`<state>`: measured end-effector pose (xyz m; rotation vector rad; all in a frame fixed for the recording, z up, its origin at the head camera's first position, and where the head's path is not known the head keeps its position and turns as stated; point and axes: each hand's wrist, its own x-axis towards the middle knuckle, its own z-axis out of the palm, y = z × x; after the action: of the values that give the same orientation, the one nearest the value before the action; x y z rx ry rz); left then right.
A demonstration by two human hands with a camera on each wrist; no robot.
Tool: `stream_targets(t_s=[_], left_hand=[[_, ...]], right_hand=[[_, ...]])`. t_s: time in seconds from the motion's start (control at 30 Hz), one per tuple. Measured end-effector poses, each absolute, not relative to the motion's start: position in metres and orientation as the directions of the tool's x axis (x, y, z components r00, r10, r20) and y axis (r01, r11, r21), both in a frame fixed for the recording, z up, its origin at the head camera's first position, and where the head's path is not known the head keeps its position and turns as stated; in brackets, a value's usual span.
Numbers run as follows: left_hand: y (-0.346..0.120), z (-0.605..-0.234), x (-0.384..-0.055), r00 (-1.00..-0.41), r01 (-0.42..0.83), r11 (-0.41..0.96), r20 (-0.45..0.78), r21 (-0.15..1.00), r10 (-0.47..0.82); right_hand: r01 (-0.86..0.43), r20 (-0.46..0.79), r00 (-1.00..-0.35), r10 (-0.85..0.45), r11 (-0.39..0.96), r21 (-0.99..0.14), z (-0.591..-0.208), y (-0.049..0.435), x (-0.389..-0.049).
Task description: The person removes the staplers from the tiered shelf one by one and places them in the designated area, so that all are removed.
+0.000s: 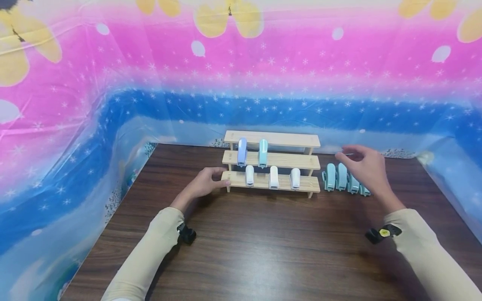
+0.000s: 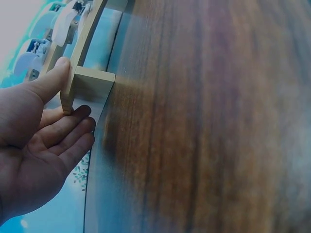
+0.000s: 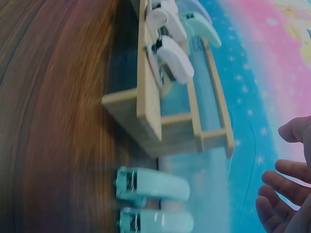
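My left hand (image 1: 202,182) holds the left end of a three-step wooden rack (image 1: 273,138), thumb on top of the lowest board and fingers beneath it. On that board stand three white staplers (image 1: 273,177). The middle board bears a lavender stapler (image 1: 242,151) and a mint stapler (image 1: 262,153). Over at the right, my right hand (image 1: 370,169) hovers with loosely bent fingers and nothing in them. Below it, several teal staplers (image 1: 330,177) stand in a row on the table, partly hidden by the hand. The right wrist view shows two teal staplers (image 3: 160,184) beside the rack's end.
The dark wood-grain table (image 1: 248,242) spreads in front of the rack. Behind and to the left hangs a pink and blue patterned cloth (image 1: 263,79). Each wrist carries a small black camera (image 1: 186,234).
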<state>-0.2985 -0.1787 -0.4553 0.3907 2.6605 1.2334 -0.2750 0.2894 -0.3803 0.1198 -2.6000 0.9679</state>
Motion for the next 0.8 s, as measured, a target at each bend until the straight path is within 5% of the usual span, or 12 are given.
stream_targets(t_s=[0.8], left_hand=[[-0.179, -0.456, -0.302, -0.944, 0.197, 0.618, -0.023, 0.761, 0.329]], right_hand=[[-0.315, 0.355, -0.932, -0.076, 0.655, -0.687, -0.382, 0.202, -0.298]])
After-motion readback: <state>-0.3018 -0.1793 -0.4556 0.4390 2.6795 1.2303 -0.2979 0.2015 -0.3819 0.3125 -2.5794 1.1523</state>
